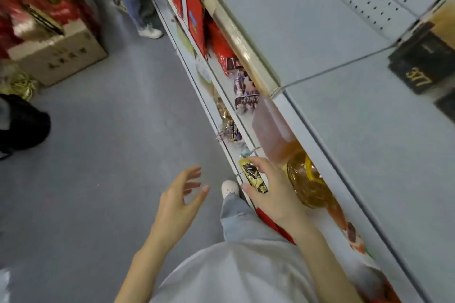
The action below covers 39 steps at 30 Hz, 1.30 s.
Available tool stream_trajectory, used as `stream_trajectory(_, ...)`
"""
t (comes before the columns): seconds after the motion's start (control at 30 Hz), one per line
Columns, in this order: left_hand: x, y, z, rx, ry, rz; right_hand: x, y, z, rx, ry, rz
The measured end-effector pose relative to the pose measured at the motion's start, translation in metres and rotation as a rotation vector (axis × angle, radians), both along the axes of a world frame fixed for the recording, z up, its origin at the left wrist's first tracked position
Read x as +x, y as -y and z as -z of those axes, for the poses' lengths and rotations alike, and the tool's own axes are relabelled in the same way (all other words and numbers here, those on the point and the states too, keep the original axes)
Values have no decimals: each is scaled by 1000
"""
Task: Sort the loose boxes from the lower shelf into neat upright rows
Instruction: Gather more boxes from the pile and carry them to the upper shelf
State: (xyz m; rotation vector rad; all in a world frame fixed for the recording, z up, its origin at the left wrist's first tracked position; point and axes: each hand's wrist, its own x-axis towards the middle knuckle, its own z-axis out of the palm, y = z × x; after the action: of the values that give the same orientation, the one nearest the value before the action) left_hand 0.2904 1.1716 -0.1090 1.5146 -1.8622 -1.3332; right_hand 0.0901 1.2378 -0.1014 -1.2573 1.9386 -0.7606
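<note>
Grip: right hand [275, 195] round yellow box [252, 175]

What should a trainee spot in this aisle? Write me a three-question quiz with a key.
1. True or false: the left hand holds a box.
2. What does the right hand grip? A. a yellow-and-black pack B. a red box C. a cardboard carton
3. Which number is printed on the black box on the upper shelf?

Key: 1 false, its fingers are spread and hold nothing; 2 A; 3 377.
</note>
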Motion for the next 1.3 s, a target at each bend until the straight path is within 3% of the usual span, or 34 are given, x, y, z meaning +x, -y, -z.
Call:
stream_trajectory(0.17, -28, 123, -32, -91, 37, 19, -27, 122, -21, -21, 82, -13)
stream_trajectory(0.3, -40, 217, -57, -200, 11, -13, -41, 218, -43, -23, 39, -65)
stream_trajectory(0.53, -20, 331, -35, -96, -50, -8, -32, 349, -51, -63, 61, -22)
stream_trajectory(0.87, -15, 601, -89, -345, -24, 298, -21, 554, -105, -279, 40, 322)
stream_trajectory(1.17, -49, 718, -82, -325, -30, 489, -85, 652, -109, -239, 96, 646)
stream_trajectory(1.3, -90, 788, -84, -365, -35, 482, -148, 703, -103, -333, 81, 804)
